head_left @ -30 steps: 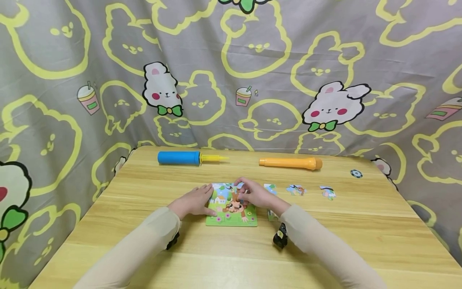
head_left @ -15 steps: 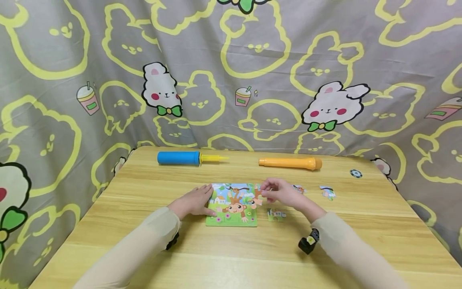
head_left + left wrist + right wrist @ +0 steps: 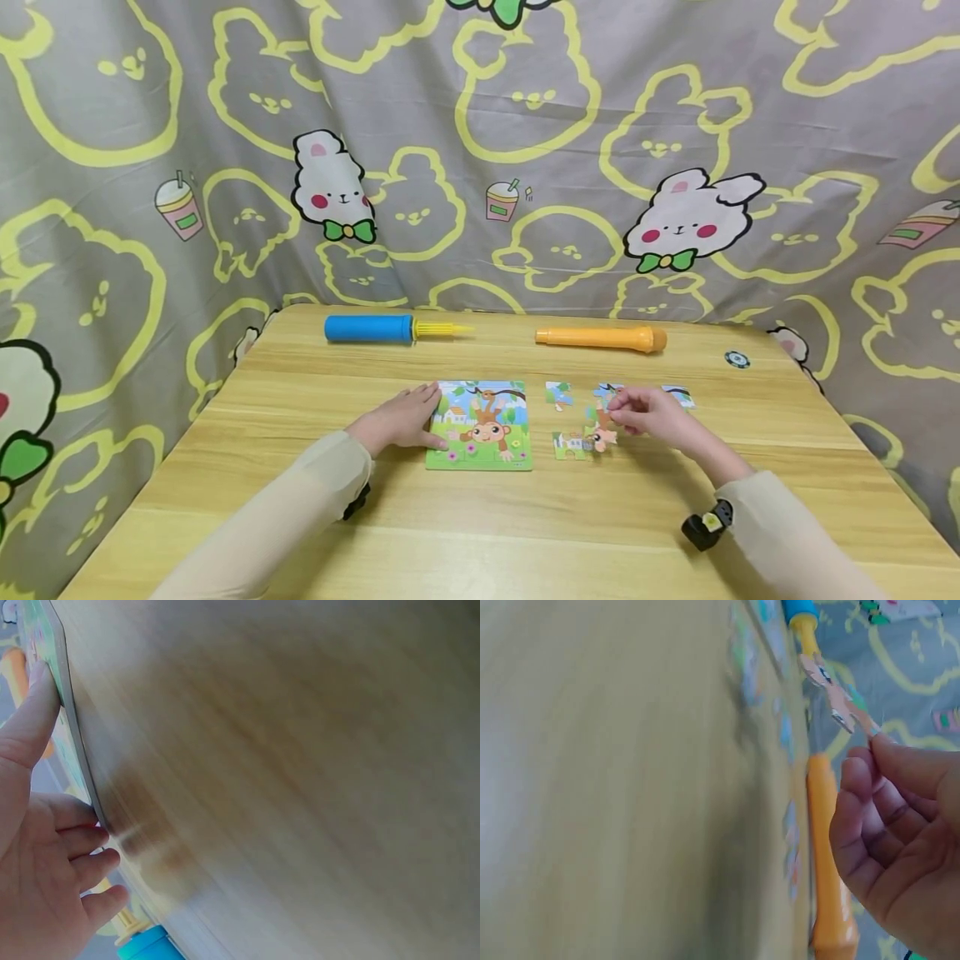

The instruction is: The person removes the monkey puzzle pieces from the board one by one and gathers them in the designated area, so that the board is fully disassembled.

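A jigsaw puzzle board (image 3: 480, 454) with a monkey picture lies flat on the table. On its left edge rests my left hand (image 3: 397, 419), thumb on top. The left wrist view shows those fingers (image 3: 88, 840) loosely bent along the board's side. To the right of the board, my right hand (image 3: 654, 414) pinches a jigsaw puzzle piece (image 3: 602, 437) with part of a monkey on it. In the right wrist view this puzzle piece (image 3: 831, 694) hangs tilted above the table between thumb and forefinger. Beneath and around it lie loose pieces, such as a fence piece (image 3: 567, 447) and a sky piece (image 3: 558, 393).
At the back of the table lie a blue and yellow hand pump (image 3: 369, 328) and an orange toy microphone (image 3: 596, 337). A small round disc (image 3: 737, 359) is at the far right. Another loose piece (image 3: 681, 395) lies behind my right hand. A patterned curtain (image 3: 420, 100) hangs behind.
My right hand has moved right, from above the board to over the loose pieces, bringing the pinched puzzle piece along. My left hand has stayed on the board's left edge.
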The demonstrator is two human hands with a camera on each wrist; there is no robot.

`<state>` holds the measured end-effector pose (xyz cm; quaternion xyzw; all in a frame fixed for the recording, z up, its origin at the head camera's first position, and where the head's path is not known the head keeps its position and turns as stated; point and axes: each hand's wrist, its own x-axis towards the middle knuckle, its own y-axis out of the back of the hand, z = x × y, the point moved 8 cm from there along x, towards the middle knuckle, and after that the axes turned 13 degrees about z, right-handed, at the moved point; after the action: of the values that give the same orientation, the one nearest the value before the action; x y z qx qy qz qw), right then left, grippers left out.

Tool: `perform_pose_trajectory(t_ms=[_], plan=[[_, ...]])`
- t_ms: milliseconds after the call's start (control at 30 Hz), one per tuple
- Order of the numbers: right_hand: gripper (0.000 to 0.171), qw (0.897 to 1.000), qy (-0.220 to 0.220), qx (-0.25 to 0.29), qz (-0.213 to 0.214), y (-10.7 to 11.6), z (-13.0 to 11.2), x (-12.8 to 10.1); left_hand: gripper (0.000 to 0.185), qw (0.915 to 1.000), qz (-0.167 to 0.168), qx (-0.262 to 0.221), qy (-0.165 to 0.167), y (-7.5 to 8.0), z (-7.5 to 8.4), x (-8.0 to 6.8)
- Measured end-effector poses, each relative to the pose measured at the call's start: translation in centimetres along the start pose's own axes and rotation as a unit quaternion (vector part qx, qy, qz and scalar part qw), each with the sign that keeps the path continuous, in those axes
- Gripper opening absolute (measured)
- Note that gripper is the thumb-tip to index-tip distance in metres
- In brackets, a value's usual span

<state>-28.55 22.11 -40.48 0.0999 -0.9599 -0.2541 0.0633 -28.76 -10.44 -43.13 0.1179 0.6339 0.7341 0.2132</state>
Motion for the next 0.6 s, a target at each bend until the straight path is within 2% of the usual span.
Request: perform_pose_trajectory(t_ms=[133,333,500,600], plan=[[0.012,1.000,-0.002,-0.024,-0.003,1.0,1.8,-0.5,0.093,1.0000,0.001,-0.002,-0.001,0.1,0.0,-0.1],[0.012,0.999,-0.036,-0.038,-0.014,1.6,3.9,-0.9,0.092,1.0000,0.001,-0.001,-0.001,0.1,0.0,-0.1],[0.012,0.997,-0.047,-0.057,-0.025,1.6,4.5,-1.2,0.092,1.0000,0.000,0.003,-0.001,0.0,0.0,0.0],[0.011,0.996,-0.039,-0.069,-0.028,1.5,4.5,-1.2,0.093,1.0000,0.000,0.003,0.000,0.0,0.0,0.0]])
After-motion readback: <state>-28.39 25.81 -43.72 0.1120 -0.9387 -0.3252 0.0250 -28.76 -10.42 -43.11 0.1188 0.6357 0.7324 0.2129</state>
